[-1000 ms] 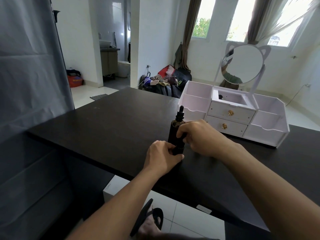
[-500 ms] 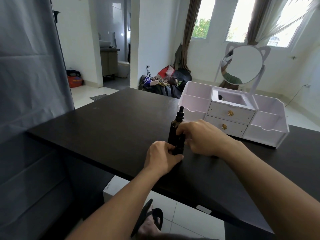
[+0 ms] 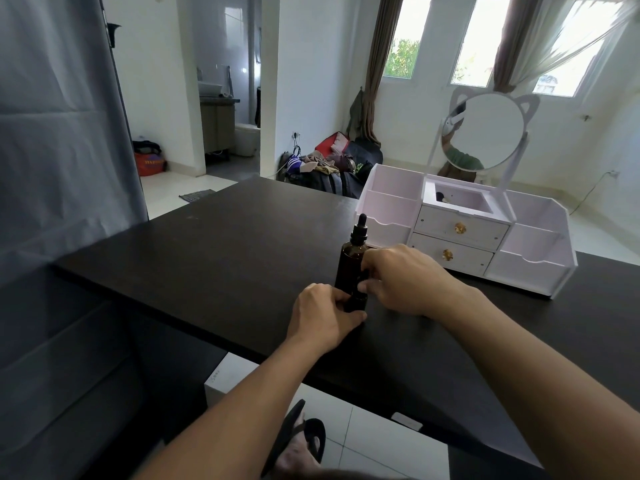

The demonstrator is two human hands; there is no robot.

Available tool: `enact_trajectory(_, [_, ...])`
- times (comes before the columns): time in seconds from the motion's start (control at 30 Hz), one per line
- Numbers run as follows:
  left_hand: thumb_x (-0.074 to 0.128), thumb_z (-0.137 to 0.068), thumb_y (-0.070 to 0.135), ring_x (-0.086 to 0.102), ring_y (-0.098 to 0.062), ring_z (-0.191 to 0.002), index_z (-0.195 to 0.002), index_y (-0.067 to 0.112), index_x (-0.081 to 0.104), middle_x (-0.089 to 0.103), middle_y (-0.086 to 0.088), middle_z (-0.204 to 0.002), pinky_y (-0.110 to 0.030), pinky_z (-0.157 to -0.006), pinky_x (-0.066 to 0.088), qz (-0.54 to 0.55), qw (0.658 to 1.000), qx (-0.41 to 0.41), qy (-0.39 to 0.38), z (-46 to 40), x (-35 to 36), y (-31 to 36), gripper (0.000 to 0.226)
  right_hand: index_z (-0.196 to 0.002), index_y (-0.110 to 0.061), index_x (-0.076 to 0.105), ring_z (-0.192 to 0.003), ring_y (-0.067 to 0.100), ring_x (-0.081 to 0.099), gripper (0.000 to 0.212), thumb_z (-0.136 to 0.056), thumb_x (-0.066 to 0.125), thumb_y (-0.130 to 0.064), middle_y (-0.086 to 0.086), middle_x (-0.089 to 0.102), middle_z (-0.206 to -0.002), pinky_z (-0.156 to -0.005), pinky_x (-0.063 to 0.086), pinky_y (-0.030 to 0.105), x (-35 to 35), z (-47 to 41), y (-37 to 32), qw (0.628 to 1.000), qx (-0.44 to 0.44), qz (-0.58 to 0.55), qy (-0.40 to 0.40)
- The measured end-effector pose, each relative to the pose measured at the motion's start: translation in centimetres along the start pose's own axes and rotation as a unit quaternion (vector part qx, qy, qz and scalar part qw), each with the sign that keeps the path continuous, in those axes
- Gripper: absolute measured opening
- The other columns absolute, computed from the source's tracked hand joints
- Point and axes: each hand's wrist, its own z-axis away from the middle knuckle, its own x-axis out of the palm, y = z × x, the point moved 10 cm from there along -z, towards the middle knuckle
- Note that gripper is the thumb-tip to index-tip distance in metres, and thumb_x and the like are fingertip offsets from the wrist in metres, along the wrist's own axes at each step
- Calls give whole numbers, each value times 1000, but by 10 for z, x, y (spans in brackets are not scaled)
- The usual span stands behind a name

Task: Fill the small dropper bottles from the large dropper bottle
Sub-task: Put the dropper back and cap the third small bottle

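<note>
Glass, I judge, so fragile and smooth: my left hand [image 3: 323,315] grips the small dropper bottle [image 3: 356,301] low, my right hand [image 3: 403,280] pinches its cap, just before the large dropper bottle [image 3: 353,258].

A single wide-angle camera is riding on the person's head, looking forward and down across the dark table [image 3: 214,258]. Both forearms are entering from the bottom edge, placing the lens close above them. The white organizer [image 3: 519,271] is sitting at centre right, and the windows [image 3: 485,39] are bending along the top right edge.
</note>
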Motion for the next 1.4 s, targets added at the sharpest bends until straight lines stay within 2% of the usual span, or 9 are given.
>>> enact_trajectory(0.2, [77,-76,43,63,-15,-91,-105,22,74,67,1,-101,-29,-81,52,2,1000,-5,-3,0,1,-1,36,-120,-24,60,-94,22,61,30,-90,64,-22,0,65,-106,-77,50,33,-1,2,-2,1000,-15,-23,-6])
enact_trajectory(0.37, [77,-77,41,57,-11,-80,-104,22,75,64,4,-91,-24,-72,46,4,1000,2,-2,1,-1,1,33,-113,-18,62,-84,22,57,29,-93,61,-40,1,61,-96,-67,43,30,-1,0,0,1000,12,-4,2])
enact_trajectory(0.5, [77,-76,43,63,-16,-91,-104,22,74,67,0,-101,-32,-83,53,6,1000,-5,-4,1,0,-1,35,-122,-22,60,-94,22,59,33,-89,66,-22,0,65,-100,-79,49,33,0,4,-2,999,-6,-38,-7])
enact_trajectory(0.6, [77,-74,44,63,-18,-95,-105,23,74,66,-1,-104,-35,-87,53,2,1000,-7,-7,0,1,-1,37,-118,-22,62,-89,21,58,29,-89,64,-19,-1,61,-94,-72,43,28,4,2,1,999,3,-43,7])
enact_trajectory(0.7, [77,-74,44,63,-19,-96,-104,24,74,66,-2,-104,-36,-87,53,3,1000,-9,-8,0,2,-1,36,-119,-22,60,-88,21,56,29,-90,64,-20,3,65,-104,-71,41,28,7,1,4,999,10,-52,9])
enact_trajectory(0.83, [77,-75,43,62,-18,-93,-104,23,74,66,-1,-102,-33,-84,53,-4,1000,-6,-6,-1,2,-2,35,-123,-23,59,-101,21,59,35,-90,62,-12,1,64,-109,-78,47,31,11,4,2,997,-4,-77,-2])
enact_trajectory(1.03, [76,-70,53,61,-15,-92,-109,27,70,63,6,-92,-33,-81,53,-15,1000,5,-20,-1,5,0,48,-120,-22,62,-96,18,58,32,-90,61,-9,0,63,-107,-80,49,31,11,4,1,996,-11,-88,7])
enact_trajectory(1.23, [76,-75,47,63,-15,-91,-98,29,74,68,7,-84,-31,-80,52,8,999,-8,-31,-1,6,-2,29,-117,-22,62,-95,16,57,29,-89,63,-15,-1,64,-112,-81,49,31,13,4,0,997,-27,-72,13])
enact_trajectory(1.4, [83,-69,45,56,-7,-82,-110,20,71,59,11,-84,-21,-70,41,29,999,-20,-17,-1,4,-3,50,-114,-22,63,-104,23,60,26,-89,64,-18,0,65,-114,-85,51,40,12,5,0,999,-22,-41,15])
